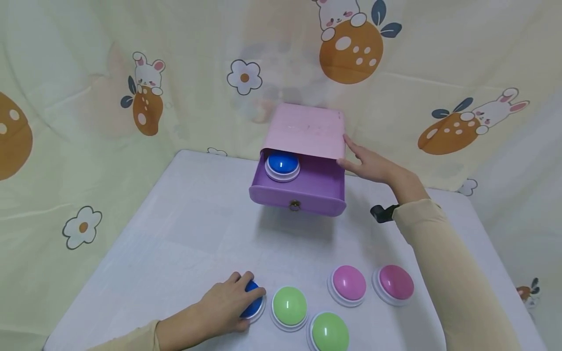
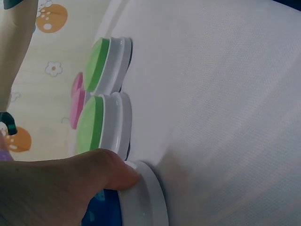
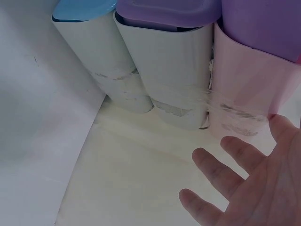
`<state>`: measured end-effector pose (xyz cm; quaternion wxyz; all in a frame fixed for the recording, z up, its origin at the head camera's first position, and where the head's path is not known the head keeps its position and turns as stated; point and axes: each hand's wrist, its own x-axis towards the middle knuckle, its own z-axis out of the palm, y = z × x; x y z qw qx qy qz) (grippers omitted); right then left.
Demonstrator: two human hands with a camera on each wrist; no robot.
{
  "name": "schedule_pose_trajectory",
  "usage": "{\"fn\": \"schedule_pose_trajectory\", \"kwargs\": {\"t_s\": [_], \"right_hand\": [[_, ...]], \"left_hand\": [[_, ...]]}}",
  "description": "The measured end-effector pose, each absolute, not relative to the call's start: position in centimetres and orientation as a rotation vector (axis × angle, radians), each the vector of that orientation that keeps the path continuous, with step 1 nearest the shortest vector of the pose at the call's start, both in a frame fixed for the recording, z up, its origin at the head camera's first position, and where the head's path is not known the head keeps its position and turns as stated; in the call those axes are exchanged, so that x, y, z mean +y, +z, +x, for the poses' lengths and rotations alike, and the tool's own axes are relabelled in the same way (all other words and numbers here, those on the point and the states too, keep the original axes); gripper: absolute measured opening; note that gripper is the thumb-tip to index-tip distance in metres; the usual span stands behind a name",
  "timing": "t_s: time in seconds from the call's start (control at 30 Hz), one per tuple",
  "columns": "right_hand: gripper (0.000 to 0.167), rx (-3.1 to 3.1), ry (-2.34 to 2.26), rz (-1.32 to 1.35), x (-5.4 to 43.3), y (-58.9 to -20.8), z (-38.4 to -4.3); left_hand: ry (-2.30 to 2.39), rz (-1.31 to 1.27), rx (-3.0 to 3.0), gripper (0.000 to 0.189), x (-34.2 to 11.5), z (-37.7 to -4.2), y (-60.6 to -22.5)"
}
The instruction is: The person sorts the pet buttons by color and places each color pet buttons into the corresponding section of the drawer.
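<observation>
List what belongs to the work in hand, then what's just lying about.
Apparently in use:
left hand, gripping blue button
right hand, at pink drawer housing
open purple drawer, holding second blue button

Apparently lying about:
two green buttons
two pink buttons

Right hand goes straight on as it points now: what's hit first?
Likely the pink box. The fingers of the right hand are right at its side; whether they touch is hard to tell.

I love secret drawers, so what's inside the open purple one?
One blue button sits in the drawer, toward its left side. The pink case covers the drawer's back, so I can't see whether anything is there.
</observation>
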<state>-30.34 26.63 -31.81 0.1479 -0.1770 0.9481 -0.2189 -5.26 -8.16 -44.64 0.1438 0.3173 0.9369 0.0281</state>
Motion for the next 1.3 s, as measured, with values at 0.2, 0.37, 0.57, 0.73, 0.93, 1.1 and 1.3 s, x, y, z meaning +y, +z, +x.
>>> {"fn": "schedule_pose_trajectory", "kwargs": {"t_s": [0.2,0.37,0.57,0.73,0.93,1.1,1.3], "right_hand": [[0.085,2.732,-0.634,-0.499,26.6,-31.8,-30.3],[0.084,2.738,-0.644,-0.506,26.7,-32.0,-30.4],[0.084,2.741,-0.651,-0.507,26.9,-32.2,-30.5],[0.084,2.744,-0.648,-0.505,26.8,-32.1,-30.4],[0.084,2.747,-0.640,-0.508,26.8,-32.1,-30.4],[0.084,2.755,-0.625,-0.512,27.0,-32.3,-30.4],[0.083,2.754,-0.642,-0.507,27.0,-32.5,-30.5]], "left_hand": [[0.082,0.910,2.689,0.060,-8.3,-5.1,-44.5],[0.060,0.940,2.683,0.061,-8.3,-5.3,-44.1],[0.040,1.003,2.699,0.061,-8.5,-5.4,-43.1],[0.025,1.063,2.731,0.060,-8.5,-5.7,-41.7],[0.031,1.096,2.740,0.060,-8.2,-6.4,-39.5],[0.073,1.099,2.778,0.060,-8.0,-7.3,-37.2],[0.151,1.032,2.943,0.061,-8.4,-8.5,-34.0]]}}
